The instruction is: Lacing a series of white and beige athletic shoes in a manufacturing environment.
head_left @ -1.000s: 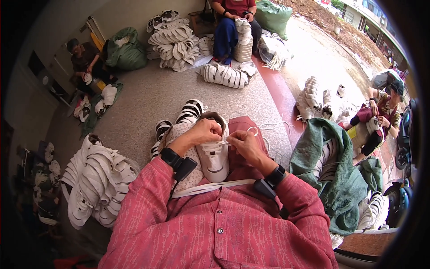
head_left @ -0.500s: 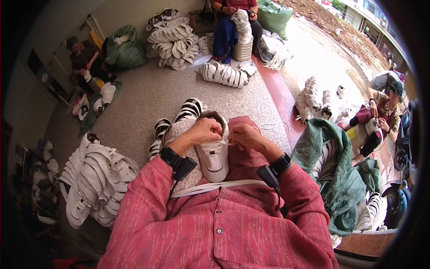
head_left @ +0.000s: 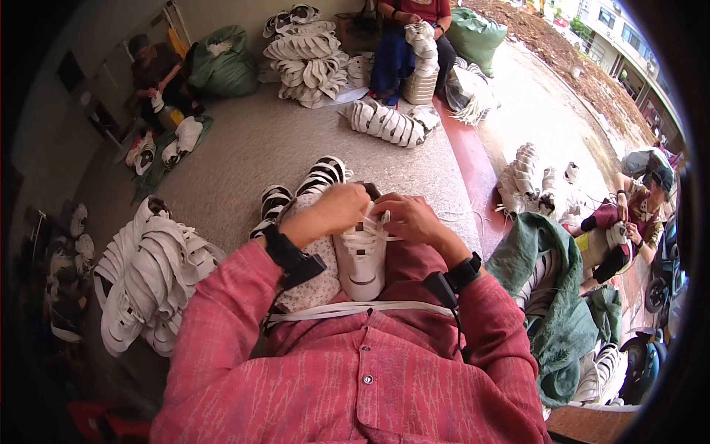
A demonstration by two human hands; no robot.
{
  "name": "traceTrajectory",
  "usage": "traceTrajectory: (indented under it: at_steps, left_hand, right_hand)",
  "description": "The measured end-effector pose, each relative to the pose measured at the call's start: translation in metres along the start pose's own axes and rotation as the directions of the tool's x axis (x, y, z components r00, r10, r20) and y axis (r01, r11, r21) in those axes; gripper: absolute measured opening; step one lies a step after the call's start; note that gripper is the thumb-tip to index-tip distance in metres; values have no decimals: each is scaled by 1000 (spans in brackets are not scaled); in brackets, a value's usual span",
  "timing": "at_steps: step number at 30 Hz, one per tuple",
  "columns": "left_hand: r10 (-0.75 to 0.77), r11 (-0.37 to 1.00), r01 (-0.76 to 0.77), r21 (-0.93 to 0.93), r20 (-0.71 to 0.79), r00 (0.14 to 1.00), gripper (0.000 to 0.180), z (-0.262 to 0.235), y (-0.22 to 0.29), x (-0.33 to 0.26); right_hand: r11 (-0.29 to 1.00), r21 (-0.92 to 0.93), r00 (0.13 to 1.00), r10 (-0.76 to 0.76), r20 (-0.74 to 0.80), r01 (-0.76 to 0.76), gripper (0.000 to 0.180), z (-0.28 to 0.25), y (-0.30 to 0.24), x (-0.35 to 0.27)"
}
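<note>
A white shoe upper [head_left: 361, 270] lies on my lap, its toe toward me and its dark-lined opening away from me. White lace crosses its eyelet rows. My left hand [head_left: 342, 211] is closed at the top of the eyelets, its fingertips partly hidden, so what it grips does not show. On the other side, my right hand [head_left: 414, 220] bends its fingers over the eyelet edge and pinches the white shoelace [head_left: 385, 219]. Under the upper and my left wrist lies a pale patterned cloth [head_left: 314, 280]. More white laces [head_left: 333, 314] are strung across my waist.
Stacked white uppers [head_left: 148, 285] stand at my left. Black-and-white uppers [head_left: 322, 175] lie just beyond my hands. Green sacking [head_left: 551, 303] covers more uppers at my right. Co-workers sit far left, ahead and right, among further piles and a green sack [head_left: 477, 38].
The whole view has shifted slightly. My right hand has moved in over the eyelets toward my left hand, and its fingers have come up from the lower lace. The upper stays on my lap.
</note>
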State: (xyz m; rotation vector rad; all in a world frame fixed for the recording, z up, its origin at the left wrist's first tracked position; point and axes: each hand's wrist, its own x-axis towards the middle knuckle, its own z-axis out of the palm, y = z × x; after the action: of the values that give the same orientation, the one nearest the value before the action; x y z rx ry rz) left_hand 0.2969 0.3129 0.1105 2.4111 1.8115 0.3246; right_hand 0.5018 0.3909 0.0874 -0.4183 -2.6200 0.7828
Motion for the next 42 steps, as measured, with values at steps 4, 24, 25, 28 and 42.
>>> traceTrajectory:
  at_steps: [4,24,25,28,42]
  left_hand:
    - [-255,863,304,404,-170,952,9,-82,-42,-20]
    - [-487,858,510,-62,-416,768,22,-68,-93,-119]
    - [-448,893,421,-156,-382,808,21,-60,-85,-114]
    - [-191,968,116,-223,-352,916,22,-36,-59,-91]
    - [-48,954,21,-300,-83,995,20,-1,-24,-32]
  right_hand:
    - [957,271,993,84,81,-103,33,-1,3,3]
    - [995,-73,990,-76,-121,67,12,10,-14,-18]
    - [995,-75,991,-79,-113,70,12,11,-15,-18]
    - [969,-204,972,-176,-153,143,10,11,-15,-13]
    - [949,-262,961,-224,-162,177,46,10,-37,-2]
